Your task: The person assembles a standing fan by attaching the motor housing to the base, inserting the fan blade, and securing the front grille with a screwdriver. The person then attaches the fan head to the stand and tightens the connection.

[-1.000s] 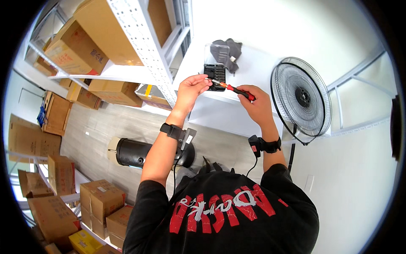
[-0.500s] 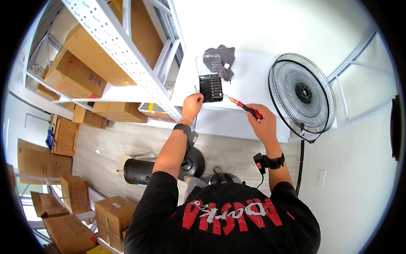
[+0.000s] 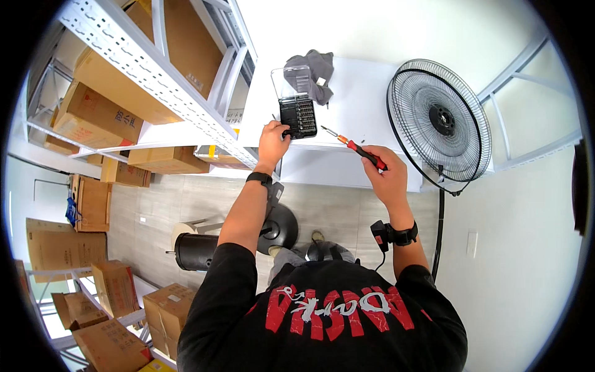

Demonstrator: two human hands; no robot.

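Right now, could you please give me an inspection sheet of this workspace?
Surface: white table, mostly bare.
Job's things: open black bit case; red-handled screwdriver.
Clutter: grey cloth behind the case.
Grippers: left hand touches the case's near edge; right hand grips the screwdriver.
Cables: black cord hangs below the fan.
Surroundings: metal shelving with cardboard boxes; black fan base on the floor.

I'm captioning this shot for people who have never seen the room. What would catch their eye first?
Probably the big round black wire-grille fan standing at the right of the white table. Next, the right hand gripping a red-and-black-handled screwdriver, and the left hand touching an open black bit case at the table's front edge.
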